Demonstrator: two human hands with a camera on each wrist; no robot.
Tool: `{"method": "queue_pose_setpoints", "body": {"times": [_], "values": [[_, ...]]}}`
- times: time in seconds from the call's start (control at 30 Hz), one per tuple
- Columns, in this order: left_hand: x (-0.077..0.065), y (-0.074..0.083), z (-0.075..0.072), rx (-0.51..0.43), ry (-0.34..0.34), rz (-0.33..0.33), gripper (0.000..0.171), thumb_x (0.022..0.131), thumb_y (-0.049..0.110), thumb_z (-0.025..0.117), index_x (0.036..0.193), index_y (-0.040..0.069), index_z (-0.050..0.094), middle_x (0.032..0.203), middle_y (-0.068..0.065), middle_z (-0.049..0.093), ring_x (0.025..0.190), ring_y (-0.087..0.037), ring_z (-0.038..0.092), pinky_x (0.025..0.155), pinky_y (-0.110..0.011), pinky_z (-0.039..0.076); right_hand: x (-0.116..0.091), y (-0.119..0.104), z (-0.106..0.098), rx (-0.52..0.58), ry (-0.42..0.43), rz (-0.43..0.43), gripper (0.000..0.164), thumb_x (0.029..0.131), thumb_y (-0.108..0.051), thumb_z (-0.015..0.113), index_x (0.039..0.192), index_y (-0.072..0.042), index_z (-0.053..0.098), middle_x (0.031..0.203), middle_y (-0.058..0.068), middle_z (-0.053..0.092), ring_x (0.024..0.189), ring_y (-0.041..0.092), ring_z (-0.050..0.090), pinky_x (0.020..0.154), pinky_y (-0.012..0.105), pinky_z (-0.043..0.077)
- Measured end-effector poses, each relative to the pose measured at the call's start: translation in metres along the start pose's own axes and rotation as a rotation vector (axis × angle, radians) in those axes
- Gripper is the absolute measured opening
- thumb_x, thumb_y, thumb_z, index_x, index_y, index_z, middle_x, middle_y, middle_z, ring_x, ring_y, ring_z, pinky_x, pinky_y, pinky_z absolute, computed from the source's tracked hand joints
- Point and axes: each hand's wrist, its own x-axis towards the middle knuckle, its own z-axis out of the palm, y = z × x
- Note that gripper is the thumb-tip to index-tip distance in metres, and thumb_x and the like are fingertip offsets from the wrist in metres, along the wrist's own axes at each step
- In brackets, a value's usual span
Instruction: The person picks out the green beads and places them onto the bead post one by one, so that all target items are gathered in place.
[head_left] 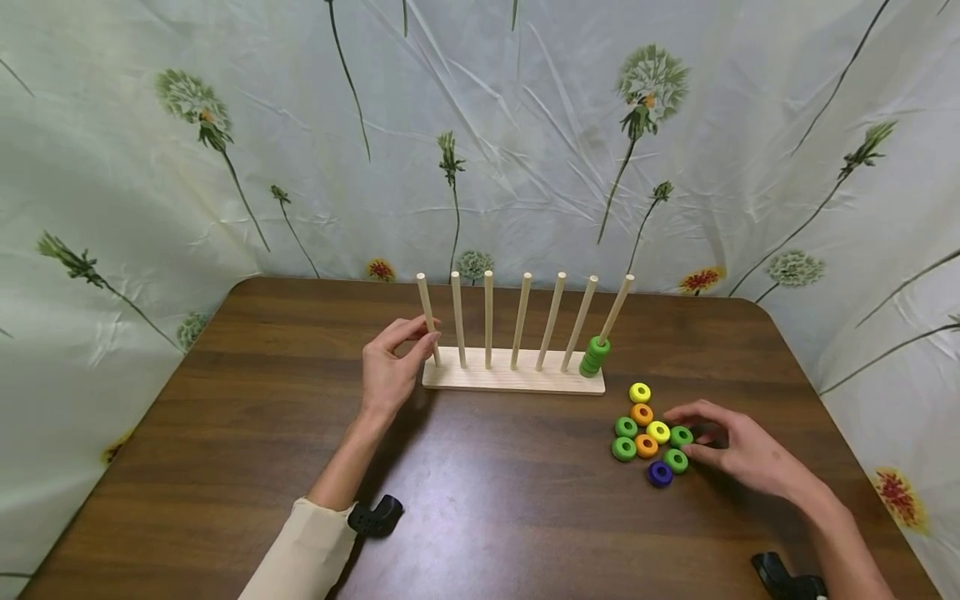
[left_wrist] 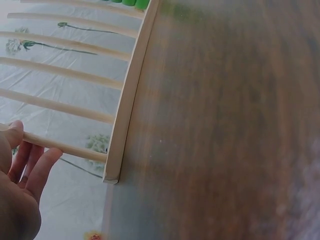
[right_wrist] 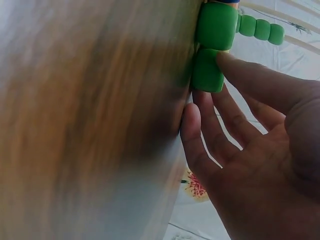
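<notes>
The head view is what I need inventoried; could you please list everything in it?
Table: 1, brown, across the foreground
Floral cloth: 1, whitish, behind table
Base board: 1, pale wood, on table
Pegs: 7, pale wood, standing in base board
Threaded rings: at least 3, green, on rightmost peg
Loose rings: 9; 4 green, 2 orange, 2 yellow, 1 dark blue; right of base board
Wristbands: 2, black, wrists
Sleeve: 1, cream, left forearm
Left hand: 1, holding leftmost peg
Right hand: 1, touching a loose green ring

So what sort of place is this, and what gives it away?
Probably an indoor play or activity corner, though which room can't be told: a wooden table, a peg rack and coloured rings on it, and a flowered sheet behind.
</notes>
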Motion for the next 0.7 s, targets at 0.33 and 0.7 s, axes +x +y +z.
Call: {"method": "queue_pose_setpoints", "body": {"times": [0.33, 0.7], "values": [[-0.001, 0.000, -0.001, -0.006, 0.003, -0.002, 0.023, 0.091, 0.002, 0.079, 0.113, -0.002, 0.078, 0.101, -0.023, 0.072, 0.088, -0.002, 0.069, 0.073, -0.018, 0.065, 0.004, -0.004, -0.003, -0.025, 0.038, -0.017, 0.037, 0.094, -0.011, 0.078, 0.129, -0.009, 0.067, 0.126, 0.013, 0.072, 0.102, -0.008, 0.062, 0.081, 0.021, 0.061], [0.000, -0.001, -0.001, 0.017, -0.008, 0.007, 0.021, 0.092, 0.006, 0.079, 0.113, 0.002, 0.080, 0.099, -0.011, 0.074, 0.090, -0.004, 0.070, 0.075, -0.020, 0.066, 0.009, -0.015, -0.010, -0.005, 0.201, -0.055, 0.038, 0.095, -0.011, 0.077, 0.131, -0.010, 0.066, 0.125, -0.002, 0.069, 0.095, -0.007, 0.065, 0.074, 0.013, 0.060]]}}
